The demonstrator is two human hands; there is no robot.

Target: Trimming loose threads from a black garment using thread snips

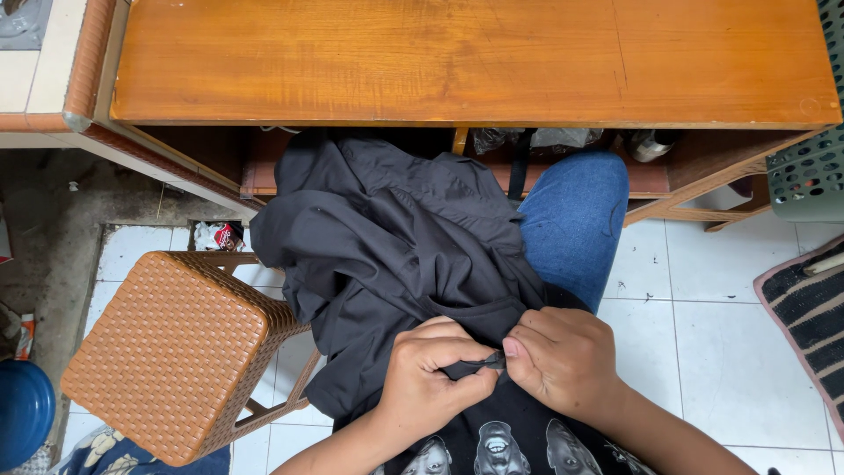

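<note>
1. Left hand (432, 374) was curled shut, thumb & fingers pinching a small fold of the one dark grey woven fabric garment (387, 246).
2. Right hand (563, 359) sat just beside it, knuckles up, thumb tip pressed to the same fold; 2 hands touching at the pinch.
3. Garment lay bunched over the person's lap, spreading up toward the underside of the 1 orange-brown varnished wooden table (475, 62) and hanging off the left thigh.
4. One blue denim-clad knee (576, 220) showed bare of cloth on the right side.
5. 1 brown woven rattan-pattern plastic stool (171, 347) stood near the left, on white tiled floor (703, 325).
6. 1 green perforated plastic basket (809, 167) at far right edge, 1 striped dark mat (809, 308) below it, well apart from the hands.
7. 1 blue round container (22, 409), partly cut off at the lower left corner.
</note>
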